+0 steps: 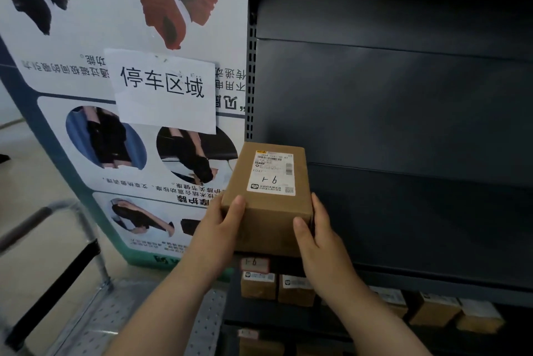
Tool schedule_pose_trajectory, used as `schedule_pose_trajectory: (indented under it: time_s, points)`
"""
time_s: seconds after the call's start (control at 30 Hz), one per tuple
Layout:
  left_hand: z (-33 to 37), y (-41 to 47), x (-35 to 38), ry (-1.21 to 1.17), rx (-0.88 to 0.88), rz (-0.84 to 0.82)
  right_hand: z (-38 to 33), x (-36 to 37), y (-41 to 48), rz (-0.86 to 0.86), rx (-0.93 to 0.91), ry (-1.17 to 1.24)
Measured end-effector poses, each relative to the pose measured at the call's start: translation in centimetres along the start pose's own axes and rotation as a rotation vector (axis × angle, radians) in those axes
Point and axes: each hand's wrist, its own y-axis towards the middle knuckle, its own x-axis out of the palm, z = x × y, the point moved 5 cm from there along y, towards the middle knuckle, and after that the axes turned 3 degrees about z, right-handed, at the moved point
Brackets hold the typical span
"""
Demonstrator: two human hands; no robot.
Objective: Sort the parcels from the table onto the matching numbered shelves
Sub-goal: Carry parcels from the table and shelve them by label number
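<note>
Brown parcel (268,182) marked 9-1, left hand (222,228) and right hand (320,240) clamped on its sides, above the 9-1 shelf tag (254,264); several boxes (258,286) shelved below; this one isn't yet

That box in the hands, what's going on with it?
A person is holding a brown parcel with both hands, the left hand on its near left corner and the right hand along its right side. Its white label has 9-1 handwritten on it. The parcel is up in front of the dark shelving, just above a shelf tag that seems to read 9-1 too, with smaller parcels on the shelf below. It has not been let go yet.
</note>
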Motion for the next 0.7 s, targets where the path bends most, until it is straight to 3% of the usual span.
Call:
schedule_pose_trajectory:
  time_s: [0.1, 0.23, 0.33, 0.43, 0.7]
  points:
    - [0.4, 1.1, -0.3, 0.146, 0.197, 0.01, -1.4, -0.1, 0.0, 0.087, -0.133, -0.265]
    - [1.4, 1.2, 0.0, 0.717, 0.785, 0.165, -3.4, 0.5, -0.5, 0.261, -0.437, -0.637]
    - [0.7, 1.1, 1.4, 0.872, 0.969, 0.121, -2.8, 1.4, 0.0, 0.317, -0.47, -0.808]
    - [0.4, 1.6, 1.9, 0.928, 1.031, 0.143, -2.4, 1.9, 0.8, 0.332, -0.47, -0.884]
    - [0.5, 5.1, 2.9, 0.956, 1.002, 0.124, -2.0, 2.0, 4.5, 0.37, -0.446, -0.972]
